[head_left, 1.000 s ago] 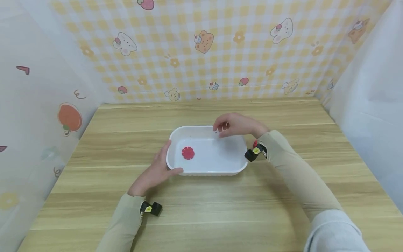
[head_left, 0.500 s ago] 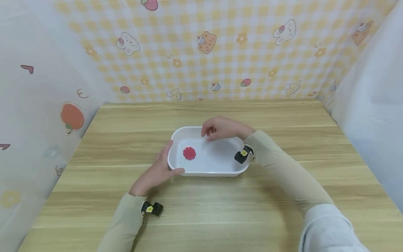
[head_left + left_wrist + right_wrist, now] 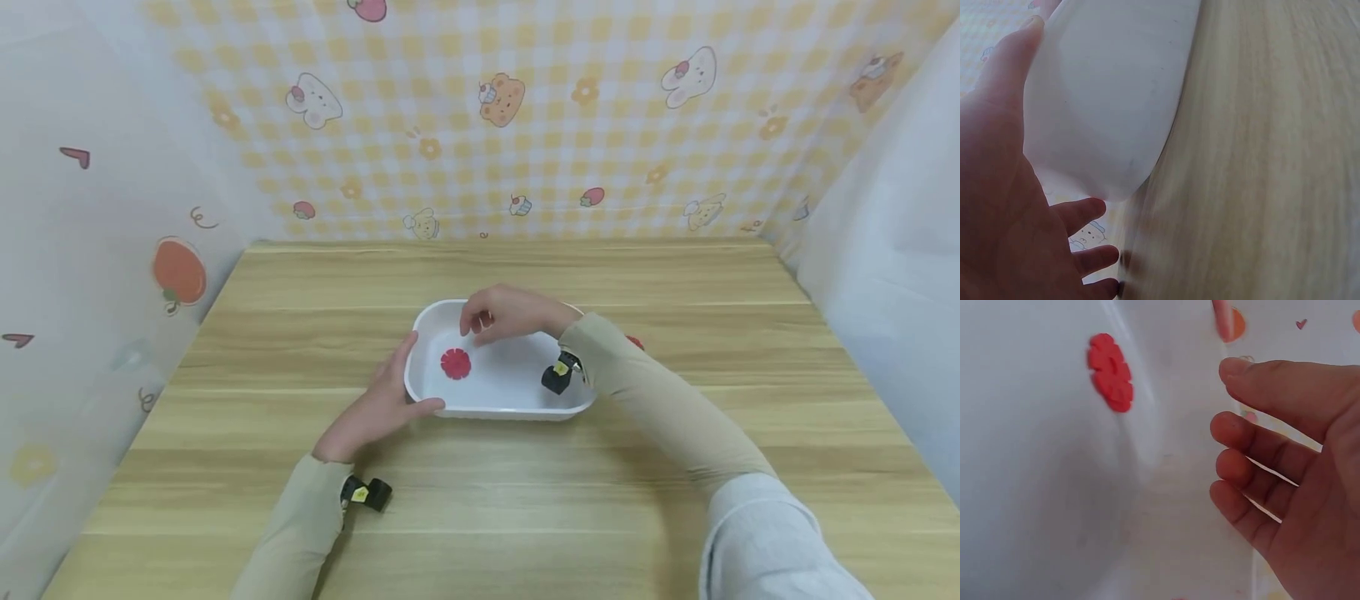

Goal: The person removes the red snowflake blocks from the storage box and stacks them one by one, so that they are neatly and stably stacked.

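Observation:
A white rectangular tray [image 3: 517, 412] with rounded corners stands on the wooden table. A red notched plastic disc [image 3: 455, 363] lies flat on its floor, towards the left end. My left hand [image 3: 381, 411] rests spread against the left end, its thumb at the near rim; in the left wrist view, one fingertip touches the tray's outer wall and two others are apart from it. Over the tray hovers my right hand [image 3: 513, 314], its fingers loosely bent. Nothing shows between thumb and fingers in the right wrist view, where the red disc [image 3: 1110, 373] lies apart from them.
Just beyond my right sleeve, a second red piece [image 3: 635, 342] lies on the wooden table [image 3: 525, 517], mostly hidden. A yellow checked sheet [image 3: 480, 167] with cartoon prints hangs behind the table. White sheets [image 3: 892, 250] stand at both sides.
My right hand has moved left over the tray, towards the red disc. The left hand keeps its place on the tray's end. The whole view has shifted slightly.

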Demonstrator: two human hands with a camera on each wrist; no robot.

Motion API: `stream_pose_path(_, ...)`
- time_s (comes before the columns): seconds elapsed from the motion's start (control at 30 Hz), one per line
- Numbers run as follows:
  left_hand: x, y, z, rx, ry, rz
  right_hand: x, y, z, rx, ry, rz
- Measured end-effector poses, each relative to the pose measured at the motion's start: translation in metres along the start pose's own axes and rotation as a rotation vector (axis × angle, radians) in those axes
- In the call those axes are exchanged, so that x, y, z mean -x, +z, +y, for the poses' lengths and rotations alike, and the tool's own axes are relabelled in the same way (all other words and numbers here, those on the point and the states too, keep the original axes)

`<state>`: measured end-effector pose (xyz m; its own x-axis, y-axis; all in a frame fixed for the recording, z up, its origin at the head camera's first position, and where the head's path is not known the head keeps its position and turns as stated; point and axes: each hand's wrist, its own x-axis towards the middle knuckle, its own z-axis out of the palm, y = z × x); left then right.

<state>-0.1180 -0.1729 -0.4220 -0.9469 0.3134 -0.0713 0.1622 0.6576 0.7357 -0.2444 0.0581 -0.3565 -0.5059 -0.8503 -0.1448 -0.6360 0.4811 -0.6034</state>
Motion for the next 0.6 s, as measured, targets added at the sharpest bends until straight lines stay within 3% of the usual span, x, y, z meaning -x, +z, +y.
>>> stream_pose_path(0.27, -0.002, 0.0, 0.0, -0.03, 0.02, 0.008, -0.015, 0.02, 0.004, -0.011, -0.004, -0.056)
stream_pose_path(0.6, 0.001, -0.001, 0.001, -0.013, 0.011, -0.001, -0.023, 0.038, 0.006, 0.134, 0.018, -0.054)
